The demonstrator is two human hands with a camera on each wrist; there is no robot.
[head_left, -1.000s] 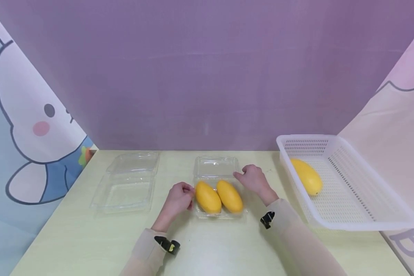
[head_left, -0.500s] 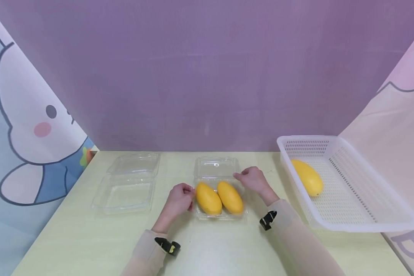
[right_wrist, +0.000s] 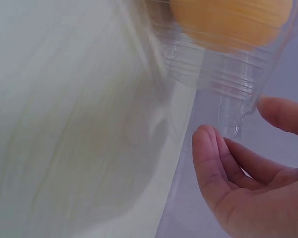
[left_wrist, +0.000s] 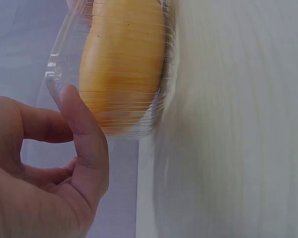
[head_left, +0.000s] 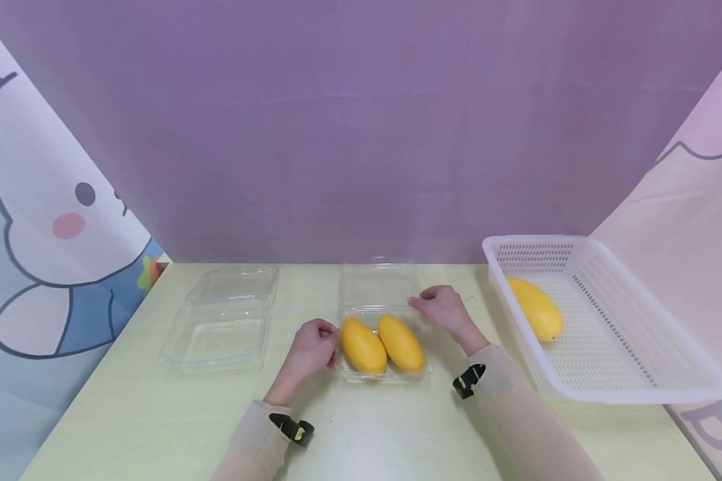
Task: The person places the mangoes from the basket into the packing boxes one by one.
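Two yellow mangoes (head_left: 363, 345) lie side by side in the base of a clear plastic clamshell box (head_left: 385, 378) on the table. My left hand (head_left: 314, 344) pinches the box's left rim; thumb and fingertip meet at that edge in the left wrist view. At the box's right side, my right hand (head_left: 444, 311) holds thumb and fingers curled around the plastic near the hinge. The lid (head_left: 378, 284) is raised at the back, tilted up from the table. In the right wrist view, the right fingertips (right_wrist: 206, 136) sit close beside a clear plastic edge.
A second clear clamshell box (head_left: 216, 334) stands open on the left with nothing in it. On the right is a white perforated basket (head_left: 638, 321) with one mango (head_left: 535, 308) at its left wall. A purple panel (head_left: 361, 133) rises behind the table (head_left: 156, 427).
The lid of the middle box has swung upward and now reaches higher toward the purple panel. Both hands and the mangoes have stayed nearly in place.
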